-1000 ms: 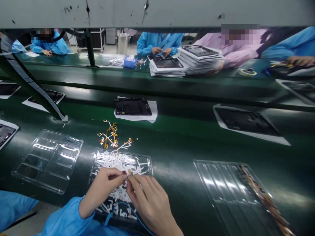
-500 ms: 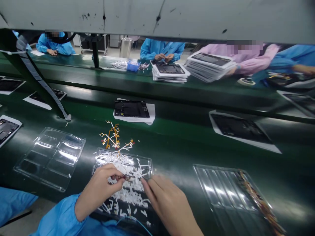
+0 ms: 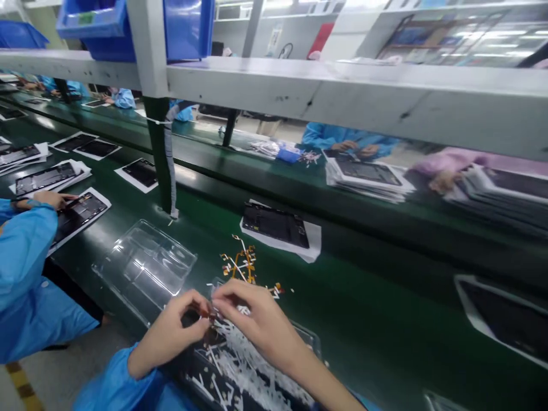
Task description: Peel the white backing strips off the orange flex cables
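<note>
My left hand and my right hand meet over a clear plastic tray full of white paper strips. Both pinch a small orange flex cable between their fingertips. Just beyond the hands lies a loose pile of orange flex cables on the green belt. Each wrist comes out of a blue sleeve.
An empty clear tray lies to the left. A dark tablet on white paper rides the green conveyor. A co-worker in blue works at left. A green post and a grey shelf stand ahead. People sit opposite beside stacked tablets.
My head has lifted and turned left, so the shelf and the co-worker now show. My right hand came back from the tray's edge and joined my left on the small cable.
</note>
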{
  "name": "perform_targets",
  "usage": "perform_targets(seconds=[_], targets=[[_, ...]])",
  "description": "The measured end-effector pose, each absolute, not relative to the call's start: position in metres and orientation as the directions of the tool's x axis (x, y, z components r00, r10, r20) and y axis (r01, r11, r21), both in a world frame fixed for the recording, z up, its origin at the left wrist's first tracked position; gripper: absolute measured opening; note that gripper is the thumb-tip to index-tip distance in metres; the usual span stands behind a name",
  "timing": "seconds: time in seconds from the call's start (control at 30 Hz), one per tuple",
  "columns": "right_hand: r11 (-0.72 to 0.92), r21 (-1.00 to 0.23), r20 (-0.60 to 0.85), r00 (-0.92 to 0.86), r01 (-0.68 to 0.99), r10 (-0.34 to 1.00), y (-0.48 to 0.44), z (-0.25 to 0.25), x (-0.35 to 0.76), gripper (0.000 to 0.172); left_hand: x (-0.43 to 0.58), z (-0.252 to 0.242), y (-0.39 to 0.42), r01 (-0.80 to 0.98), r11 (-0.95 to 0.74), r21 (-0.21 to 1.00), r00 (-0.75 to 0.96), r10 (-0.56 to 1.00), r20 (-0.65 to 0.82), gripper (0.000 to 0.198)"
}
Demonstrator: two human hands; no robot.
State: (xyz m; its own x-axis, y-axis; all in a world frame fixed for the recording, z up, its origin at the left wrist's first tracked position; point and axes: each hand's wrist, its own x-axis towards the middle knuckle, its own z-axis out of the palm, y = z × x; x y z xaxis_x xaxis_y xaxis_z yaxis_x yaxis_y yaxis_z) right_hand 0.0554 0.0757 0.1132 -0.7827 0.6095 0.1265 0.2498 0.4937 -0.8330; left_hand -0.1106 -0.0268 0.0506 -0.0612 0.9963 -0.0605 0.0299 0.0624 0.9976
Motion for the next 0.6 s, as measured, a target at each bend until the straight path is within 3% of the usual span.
perform_targets(seconds=[0.07,0.13,0.27,0.33,0.47,0.6], targets=[[0.421,-0.881,0.066,-0.823,0.218,0.564,0.087,0.112,0.022,0.012,-0.130,0.037,-0.032,-0.198,0.138,0.970,-0.124,0.979,-0.165,0.017],[0.361,-0.908,-0.011,-0.875,0.211,0.484,0.093,0.107,-0.005,0.012,-0.143,0.025,-0.036,-0.295,0.163,0.941,-0.210,0.950,-0.231,0.027],[0.375,-0.896,-0.091,-0.924,0.239,0.372,0.099,0.097,-0.037,0.016,-0.163,0.016,-0.038,-0.294,0.116,0.949,-0.376,0.898,-0.227,0.035],[0.304,-0.918,-0.144,-0.927,0.256,0.347,0.103,0.092,-0.047,0.010,-0.172,0.015,-0.036,-0.286,0.093,0.954,-0.419,0.883,-0.212,0.034],[0.093,-0.952,-0.253,-0.924,0.290,0.287,0.112,0.084,-0.066,0.023,-0.187,0.008,-0.031,-0.260,0.056,0.964,-0.425,0.890,-0.166,0.030],[0.101,-0.955,-0.238,-0.926,0.278,0.294,0.125,0.069,-0.087,0.022,-0.202,-0.004,-0.033,-0.252,0.078,0.965,-0.354,0.921,-0.166,0.039]])
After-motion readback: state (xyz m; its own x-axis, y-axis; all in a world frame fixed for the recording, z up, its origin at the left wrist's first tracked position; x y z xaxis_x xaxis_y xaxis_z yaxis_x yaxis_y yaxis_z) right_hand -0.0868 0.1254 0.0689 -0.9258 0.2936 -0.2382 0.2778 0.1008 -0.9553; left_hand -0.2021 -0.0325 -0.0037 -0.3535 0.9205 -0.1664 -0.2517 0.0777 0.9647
